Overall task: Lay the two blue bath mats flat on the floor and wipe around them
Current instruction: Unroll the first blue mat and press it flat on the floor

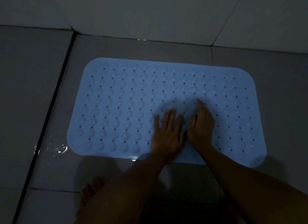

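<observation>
One light blue bath mat (126, 97) with rows of holes and round bumps lies flat on the grey tiled floor, its long side toward me. My left hand (166, 133) rests palm down on the mat's near middle, fingers spread. My right hand (202, 125) lies just beside it on the mat, fingers together and pointing away. Neither hand holds anything. A second mat is not in view.
A tiled wall (150, 12) rises just beyond the mat's far edge. A dark floor joint (50, 110) runs diagonally at the left. A wet patch (58, 148) glistens by the mat's near left corner. My bare foot (90, 192) and knee are at the bottom.
</observation>
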